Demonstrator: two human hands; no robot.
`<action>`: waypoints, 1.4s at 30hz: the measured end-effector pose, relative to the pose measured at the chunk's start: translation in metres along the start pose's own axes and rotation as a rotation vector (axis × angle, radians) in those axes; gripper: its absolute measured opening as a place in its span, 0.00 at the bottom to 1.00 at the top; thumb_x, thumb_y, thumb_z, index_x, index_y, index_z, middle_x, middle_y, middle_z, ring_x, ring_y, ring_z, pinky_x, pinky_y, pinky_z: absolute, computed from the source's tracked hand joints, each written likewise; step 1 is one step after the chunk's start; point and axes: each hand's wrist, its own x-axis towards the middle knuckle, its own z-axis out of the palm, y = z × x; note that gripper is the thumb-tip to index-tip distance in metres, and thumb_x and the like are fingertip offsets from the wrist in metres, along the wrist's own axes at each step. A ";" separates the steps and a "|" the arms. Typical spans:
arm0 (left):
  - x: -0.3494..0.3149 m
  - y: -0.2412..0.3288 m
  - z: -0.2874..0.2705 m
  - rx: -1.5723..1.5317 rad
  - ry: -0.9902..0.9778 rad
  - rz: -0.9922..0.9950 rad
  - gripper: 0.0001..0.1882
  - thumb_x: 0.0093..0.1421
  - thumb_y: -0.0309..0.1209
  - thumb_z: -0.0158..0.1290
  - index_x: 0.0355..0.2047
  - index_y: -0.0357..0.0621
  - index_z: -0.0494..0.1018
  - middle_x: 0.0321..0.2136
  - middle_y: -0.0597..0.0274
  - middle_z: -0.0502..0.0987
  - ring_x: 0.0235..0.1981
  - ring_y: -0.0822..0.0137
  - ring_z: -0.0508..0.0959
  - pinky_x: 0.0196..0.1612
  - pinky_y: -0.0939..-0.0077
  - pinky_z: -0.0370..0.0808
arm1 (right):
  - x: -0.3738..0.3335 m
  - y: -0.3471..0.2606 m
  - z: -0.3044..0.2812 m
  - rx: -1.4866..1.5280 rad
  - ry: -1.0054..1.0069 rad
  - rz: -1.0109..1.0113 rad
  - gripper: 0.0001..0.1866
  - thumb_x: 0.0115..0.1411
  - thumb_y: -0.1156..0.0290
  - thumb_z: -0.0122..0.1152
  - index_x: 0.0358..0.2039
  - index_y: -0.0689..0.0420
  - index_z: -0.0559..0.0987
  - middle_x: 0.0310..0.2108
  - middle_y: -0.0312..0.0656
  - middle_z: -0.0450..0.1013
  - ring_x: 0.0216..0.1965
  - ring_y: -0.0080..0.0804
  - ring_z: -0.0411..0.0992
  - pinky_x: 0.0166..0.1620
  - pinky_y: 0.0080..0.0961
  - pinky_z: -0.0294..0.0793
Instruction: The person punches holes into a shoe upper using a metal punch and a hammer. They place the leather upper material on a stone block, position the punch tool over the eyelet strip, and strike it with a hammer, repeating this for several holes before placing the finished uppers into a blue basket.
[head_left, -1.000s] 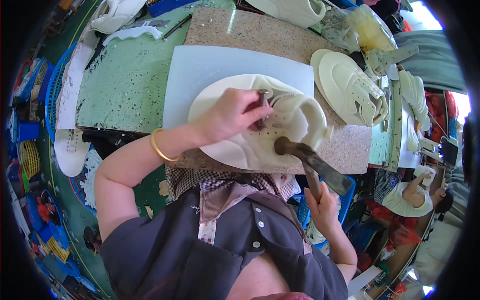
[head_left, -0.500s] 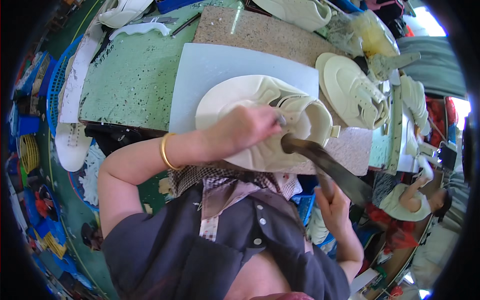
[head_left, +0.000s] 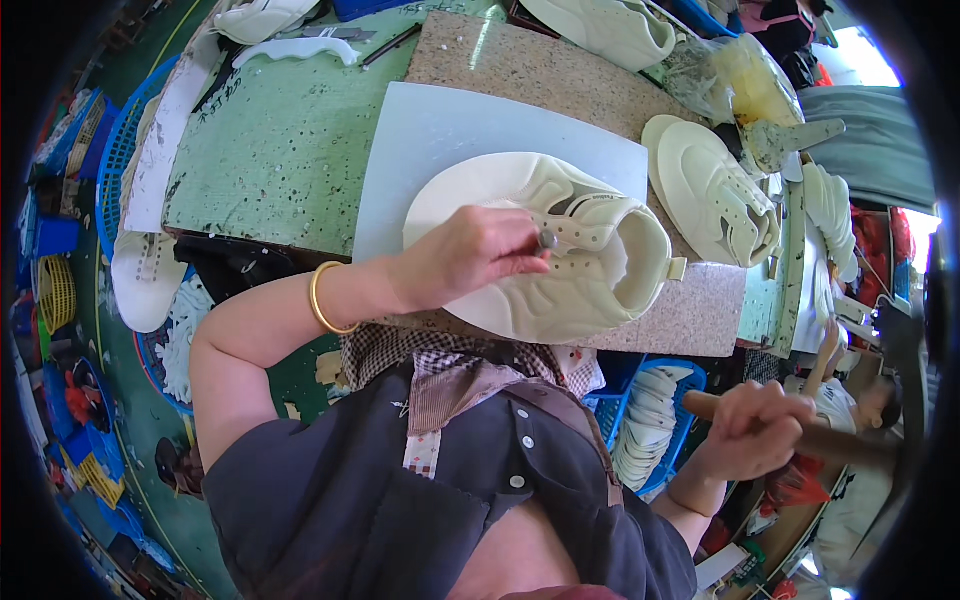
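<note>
A cream shoe upper (head_left: 540,312) lies on its side over a pale cutting board (head_left: 400,160), its heel opening turned to the right. Above its lace area my left hand (head_left: 462,258) is closed round a short metal punch (head_left: 546,240), whose round end shows past the fingers. The punch's lower end is hidden by the hand. Off the bench's right side, my right hand (head_left: 755,430) grips the wooden handle of a hammer (head_left: 850,446). The hammer's head is smeared by motion near the picture's right rim.
Another cream upper (head_left: 712,195) rests right of the board, and one more (head_left: 610,30) sits at the back. A white-handled tool (head_left: 295,50) lies back left. Below the bench, a blue basket (head_left: 690,400) holds stacked white pieces. Another person (head_left: 850,400) works at the right.
My right hand has swung the hammer away from the shoe upper, out to the right. My left hand stays over the upper with the punch, its grip slightly shifted.
</note>
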 end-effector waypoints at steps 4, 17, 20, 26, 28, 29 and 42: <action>0.003 0.008 0.005 0.244 -0.033 0.215 0.09 0.52 0.28 0.55 0.27 0.35 0.68 0.21 0.59 0.70 0.19 0.62 0.73 0.24 0.75 0.70 | -0.009 0.019 0.016 -0.145 -0.347 0.023 0.07 0.57 0.71 0.49 0.24 0.60 0.70 0.11 0.33 0.62 0.12 0.15 0.59 0.14 0.17 0.56; 0.020 0.004 -0.033 -0.462 0.120 -0.353 0.07 0.60 0.28 0.48 0.31 0.36 0.68 0.27 0.60 0.75 0.30 0.70 0.78 0.36 0.77 0.76 | 0.071 0.076 0.032 -0.304 -0.274 0.292 0.18 0.49 0.71 0.58 0.41 0.63 0.73 0.19 0.33 0.66 0.17 0.17 0.61 0.21 0.19 0.61; 0.043 -0.013 -0.101 -0.345 0.420 -0.335 0.10 0.61 0.32 0.48 0.33 0.36 0.68 0.29 0.61 0.75 0.31 0.70 0.78 0.37 0.76 0.76 | 0.072 0.049 -0.007 -0.152 -0.017 0.378 0.19 0.48 0.74 0.56 0.44 0.61 0.73 0.22 0.32 0.69 0.15 0.13 0.61 0.17 0.13 0.59; 0.144 -0.080 -0.173 -0.036 0.381 -0.394 0.14 0.57 0.35 0.53 0.39 0.38 0.74 0.30 0.65 0.77 0.31 0.76 0.74 0.41 0.80 0.69 | 0.101 0.071 -0.134 -0.225 0.385 0.255 0.16 0.53 0.74 0.55 0.43 0.64 0.71 0.17 0.30 0.65 0.10 0.11 0.55 0.12 0.11 0.51; 0.196 -0.099 -0.157 -0.350 0.262 -0.482 0.16 0.57 0.37 0.53 0.39 0.38 0.73 0.34 0.65 0.76 0.38 0.76 0.72 0.44 0.79 0.68 | 0.108 0.107 -0.148 -0.272 0.420 0.254 0.15 0.53 0.74 0.55 0.42 0.64 0.71 0.16 0.30 0.64 0.10 0.11 0.55 0.12 0.11 0.51; 0.219 -0.118 -0.153 -0.447 0.208 -0.500 0.16 0.58 0.38 0.52 0.40 0.38 0.73 0.38 0.64 0.74 0.44 0.76 0.70 0.45 0.78 0.67 | 0.117 0.124 -0.146 -0.299 0.413 0.274 0.16 0.53 0.73 0.55 0.42 0.63 0.70 0.16 0.30 0.64 0.10 0.12 0.55 0.12 0.12 0.52; 0.305 -0.184 -0.146 -0.271 0.221 -0.801 0.13 0.51 0.35 0.60 0.30 0.38 0.75 0.29 0.59 0.78 0.26 0.72 0.77 0.28 0.79 0.75 | 0.140 0.158 -0.124 -0.206 0.429 0.358 0.15 0.55 0.70 0.58 0.42 0.61 0.70 0.12 0.26 0.57 0.09 0.11 0.53 0.11 0.12 0.49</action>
